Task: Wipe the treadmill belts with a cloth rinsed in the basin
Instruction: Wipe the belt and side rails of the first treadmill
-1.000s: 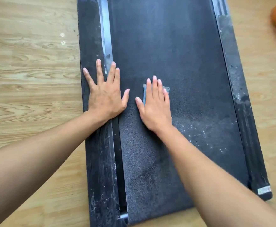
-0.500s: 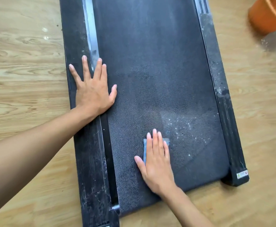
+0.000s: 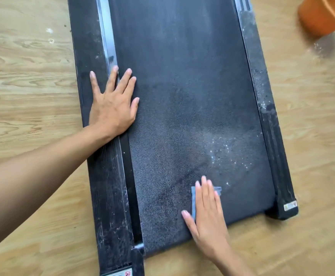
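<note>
Whereas a second ago the right hand (image 3: 208, 216) lay mid-belt just beside the left, it now sits close to the near end of the belt (image 3: 182, 76), well apart from the left hand (image 3: 110, 104).

Cloth (image 3: 193, 204): blue, flat on the belt under the right palm. Only an edge and one corner show past the fingers (image 3: 203, 188). These fingers are straight and close together, thumb out to the side, pressing down and not pinching.

Left hand: same post as before, flat across the left rail (image 3: 107, 186) and the belt edge, fingers spread. Reads as a brace.

A darker streak (image 3: 182, 182) runs on a slant up from the cloth; probably the damp track of the stroke.

White specks (image 3: 222, 154) lie just beyond the cloth, to its right, not yet cleared.

Meaning: one pull down the belt looks finished. The next pass should probably shift right over the specks.

Orange basin (image 3: 321, 14) stands on the floor (image 3: 23, 76) at the far right, partly out of view. A rinse seems due soon, since the rails and the far belt are dusty.
</note>
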`<state>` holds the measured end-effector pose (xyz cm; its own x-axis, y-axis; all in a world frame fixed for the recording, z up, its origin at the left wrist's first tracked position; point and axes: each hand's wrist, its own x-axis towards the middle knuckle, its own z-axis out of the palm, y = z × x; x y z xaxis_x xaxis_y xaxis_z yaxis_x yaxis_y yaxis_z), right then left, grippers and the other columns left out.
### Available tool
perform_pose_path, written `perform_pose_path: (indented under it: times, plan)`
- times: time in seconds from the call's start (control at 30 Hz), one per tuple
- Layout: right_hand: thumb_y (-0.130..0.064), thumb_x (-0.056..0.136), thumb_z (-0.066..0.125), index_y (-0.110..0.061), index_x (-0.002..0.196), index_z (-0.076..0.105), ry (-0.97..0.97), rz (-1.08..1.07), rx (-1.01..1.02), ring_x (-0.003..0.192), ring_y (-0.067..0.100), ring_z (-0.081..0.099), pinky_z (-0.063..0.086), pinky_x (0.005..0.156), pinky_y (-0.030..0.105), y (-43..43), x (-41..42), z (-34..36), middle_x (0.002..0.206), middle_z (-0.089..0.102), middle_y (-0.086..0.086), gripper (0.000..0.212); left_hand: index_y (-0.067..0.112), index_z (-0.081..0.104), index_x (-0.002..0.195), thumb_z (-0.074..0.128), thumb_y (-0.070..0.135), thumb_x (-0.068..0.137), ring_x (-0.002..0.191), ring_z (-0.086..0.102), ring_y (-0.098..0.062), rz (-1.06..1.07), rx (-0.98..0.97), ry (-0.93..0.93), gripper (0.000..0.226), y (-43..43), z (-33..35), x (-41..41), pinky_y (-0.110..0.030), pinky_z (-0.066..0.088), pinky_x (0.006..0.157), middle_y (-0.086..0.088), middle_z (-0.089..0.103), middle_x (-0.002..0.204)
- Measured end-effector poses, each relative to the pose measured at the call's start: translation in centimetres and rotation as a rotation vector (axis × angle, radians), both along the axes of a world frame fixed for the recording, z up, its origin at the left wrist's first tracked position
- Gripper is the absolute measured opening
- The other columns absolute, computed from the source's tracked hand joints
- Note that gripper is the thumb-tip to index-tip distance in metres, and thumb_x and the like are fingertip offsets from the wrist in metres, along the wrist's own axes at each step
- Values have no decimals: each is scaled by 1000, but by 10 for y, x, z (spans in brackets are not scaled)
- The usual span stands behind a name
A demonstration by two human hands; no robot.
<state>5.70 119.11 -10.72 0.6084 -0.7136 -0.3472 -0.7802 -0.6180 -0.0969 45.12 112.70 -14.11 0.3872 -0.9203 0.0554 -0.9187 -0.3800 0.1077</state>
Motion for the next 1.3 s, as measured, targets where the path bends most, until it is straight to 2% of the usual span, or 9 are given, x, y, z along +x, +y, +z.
perform_pose_path:
  times: [0.1, 0.37, 0.53, 0.7, 0.9, 1.03, 1.13, 1.23, 1.3]
  plan:
    - [-68, 105, 24, -11, 167, 7, 15, -38, 23, 163, 25, -3, 1, 129, 43, -9, 5, -8, 176, -9, 5, 87, 15, 29, 163, 27, 47, 110, 161, 12, -31, 14, -3, -13, 62, 0, -1, 0, -80, 4, 119, 1, 19, 174]
    - [-74, 101, 27, -13, 168, 4, -99, -42, -122, 162, 18, -9, 2, 131, 45, -185, 168, -17, 176, -4, 4, 93, 12, 30, 162, 32, 44, 110, 160, 15, -34, -1, -11, -14, 61, 1, -1, -1, -82, 4, 116, -1, 21, 174]
    - [-70, 103, 29, -17, 168, -3, -55, 40, -29, 161, 16, -16, 2, 132, 45, -125, 71, -7, 175, -15, -1, 89, 11, 31, 162, 36, 41, 110, 159, 17, -36, -16, -8, -15, 60, 4, 2, 0, -83, 4, 116, -2, 22, 173]
    - [-70, 105, 23, -12, 167, 4, 28, 8, 67, 162, 24, -6, 2, 129, 45, -40, -34, 3, 175, -15, 2, 87, 10, 31, 162, 36, 39, 110, 158, 18, -37, 12, -11, -35, 60, 0, 0, -4, -83, 4, 115, -4, 22, 173]
    - [-72, 102, 25, -14, 168, 5, -109, -83, -95, 162, 17, -11, -1, 131, 43, -174, 115, -15, 176, -6, 4, 91, 10, 29, 162, 33, 40, 110, 158, 18, -37, 22, 7, -69, 61, -1, -5, -4, -84, 4, 115, -4, 20, 173]
    - [-78, 99, 24, -14, 168, 0, -89, 47, -63, 161, 18, -13, -2, 131, 45, -232, 150, -13, 176, -10, 4, 97, 11, 28, 163, 34, 40, 110, 158, 18, -36, 7, 17, -70, 61, 0, -3, -3, -82, 4, 115, -3, 20, 174]
    - [-79, 99, 23, -13, 167, -7, -22, 223, 19, 159, 18, -21, -4, 131, 45, -216, 104, -2, 174, -19, 5, 99, 10, 27, 163, 36, 38, 109, 158, 18, -38, -8, 47, -71, 61, 2, 1, -2, -83, 4, 115, -4, 18, 174]
    - [-75, 103, 23, -9, 166, -5, 103, 449, 39, 160, 24, -20, 7, 131, 50, -179, -2, 6, 173, -21, 10, 96, 9, 27, 162, 37, 36, 109, 158, 17, -38, -13, 90, -53, 60, -1, 5, -5, -83, 3, 114, -5, 17, 174]
    - [-72, 105, 25, -6, 166, 1, 115, 443, 56, 161, 28, -13, 14, 128, 52, -145, -63, 9, 174, -16, 13, 93, 10, 28, 162, 39, 35, 109, 159, 17, -36, 13, 73, -60, 60, -2, 4, -6, -81, 3, 116, -3, 18, 174]
